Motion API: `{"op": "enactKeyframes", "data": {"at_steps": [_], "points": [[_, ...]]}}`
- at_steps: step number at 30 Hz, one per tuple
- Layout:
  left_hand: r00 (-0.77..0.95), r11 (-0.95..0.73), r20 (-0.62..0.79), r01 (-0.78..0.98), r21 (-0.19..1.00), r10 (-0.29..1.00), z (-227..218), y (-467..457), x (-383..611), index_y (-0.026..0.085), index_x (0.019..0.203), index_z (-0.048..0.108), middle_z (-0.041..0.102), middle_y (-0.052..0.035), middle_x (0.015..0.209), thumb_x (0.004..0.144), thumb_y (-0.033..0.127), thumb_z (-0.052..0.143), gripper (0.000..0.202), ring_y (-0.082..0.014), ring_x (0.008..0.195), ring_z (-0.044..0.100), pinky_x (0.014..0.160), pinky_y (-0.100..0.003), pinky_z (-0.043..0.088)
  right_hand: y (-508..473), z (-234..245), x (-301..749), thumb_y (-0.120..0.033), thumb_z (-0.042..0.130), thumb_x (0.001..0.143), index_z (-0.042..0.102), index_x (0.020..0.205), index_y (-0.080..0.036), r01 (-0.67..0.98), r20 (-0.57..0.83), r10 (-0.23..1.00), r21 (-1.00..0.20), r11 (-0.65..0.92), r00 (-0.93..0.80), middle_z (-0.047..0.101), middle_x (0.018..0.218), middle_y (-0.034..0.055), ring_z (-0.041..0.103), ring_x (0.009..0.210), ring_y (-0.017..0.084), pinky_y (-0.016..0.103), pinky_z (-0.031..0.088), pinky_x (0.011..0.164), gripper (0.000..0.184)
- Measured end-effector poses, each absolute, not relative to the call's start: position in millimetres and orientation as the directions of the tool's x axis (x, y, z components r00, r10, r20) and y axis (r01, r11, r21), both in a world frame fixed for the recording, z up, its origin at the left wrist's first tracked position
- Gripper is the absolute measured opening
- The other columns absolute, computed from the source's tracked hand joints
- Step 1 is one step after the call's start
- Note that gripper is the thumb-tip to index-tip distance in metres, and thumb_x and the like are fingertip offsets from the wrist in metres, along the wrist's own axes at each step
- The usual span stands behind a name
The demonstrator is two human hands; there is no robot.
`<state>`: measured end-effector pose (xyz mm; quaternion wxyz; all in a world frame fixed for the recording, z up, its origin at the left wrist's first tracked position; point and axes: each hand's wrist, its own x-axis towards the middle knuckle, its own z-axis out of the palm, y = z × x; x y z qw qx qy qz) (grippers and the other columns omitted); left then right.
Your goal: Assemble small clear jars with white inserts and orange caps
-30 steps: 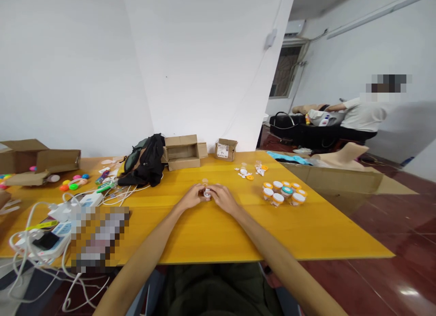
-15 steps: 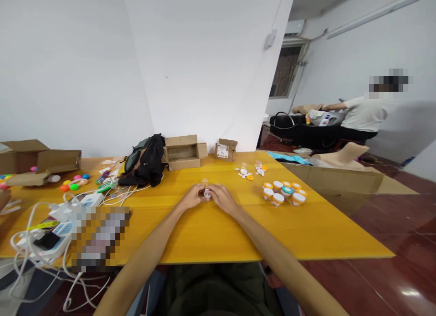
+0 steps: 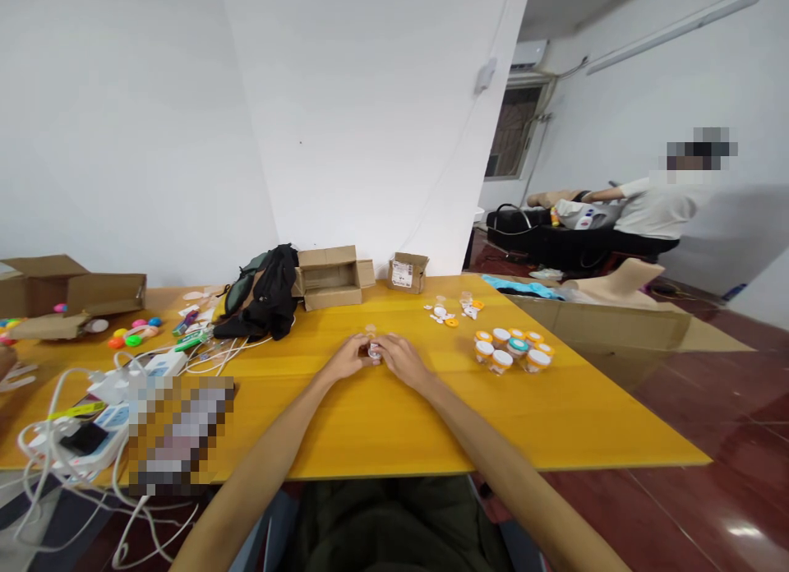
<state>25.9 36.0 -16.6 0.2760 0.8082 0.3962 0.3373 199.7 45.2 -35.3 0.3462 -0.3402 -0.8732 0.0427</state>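
At the middle of the table, my left hand (image 3: 349, 357) and my right hand (image 3: 399, 356) meet with fingers closed around a small white piece (image 3: 373, 351). It is too small and too covered by fingers to name its kind. Just behind the fingertips stands a small clear cup (image 3: 371, 329). To the right is a cluster of small clear jars (image 3: 499, 366) with white, orange and teal lids. Farther back lie loose white parts (image 3: 440, 312) and an orange ring (image 3: 452, 323), with clear cups (image 3: 467, 297) among them.
Left of my arms are a power strip (image 3: 99, 453) with tangled white cables and a blurred flat device (image 3: 185, 432). Behind them stand a black bag (image 3: 271, 297), an open cardboard box (image 3: 333, 288) and a smaller box (image 3: 408, 273). A person (image 3: 659, 206) sits at the far right.
The view has shifted very slightly. Both hands stay together on the small white piece, with hardly any visible movement.
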Motion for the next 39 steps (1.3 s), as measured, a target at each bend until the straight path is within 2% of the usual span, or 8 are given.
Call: {"op": "enactKeyframes", "data": {"at_steps": [14,21,39], "points": [[0.460,-0.535,0.328,0.449,0.716,0.825,-16.8,35.8,25.4,0.017,0.075,0.065,0.061,-0.0010,0.078,0.076,0.030,0.070,0.013,-0.0186,0.079,0.052,0.082,-0.031,0.044,45.5,-37.3,199.5,-0.016,0.051,0.093,0.068,0.101,-0.022,0.591,0.593,0.628,-0.294,0.751,-0.504,0.072,0.091,0.0072,0.065,0.087,0.020,0.030,0.050,0.078,0.020],[0.465,-0.543,0.335,0.444,0.712,0.820,-15.8,35.4,25.6,0.017,0.074,0.064,0.061,-0.0010,0.079,0.076,0.027,0.070,0.011,-0.0187,0.080,0.053,0.082,-0.031,0.044,47.2,-37.4,201.6,-0.012,0.049,0.092,0.068,0.103,-0.021,0.550,0.600,0.594,-0.286,0.785,-0.535,0.073,0.097,0.0072,0.065,0.089,0.020,0.031,0.051,0.080,0.024],[0.462,-0.540,0.331,0.451,0.711,0.822,-14.7,34.6,26.0,0.017,0.071,0.062,0.060,-0.0003,0.077,0.075,0.025,0.070,0.013,-0.0179,0.079,0.052,0.081,-0.030,0.043,44.6,-34.8,199.6,-0.020,0.053,0.093,0.070,0.096,-0.022,0.562,0.601,0.630,-0.333,0.757,-0.492,0.073,0.091,0.0070,0.066,0.087,0.020,0.031,0.051,0.080,0.017]]}}
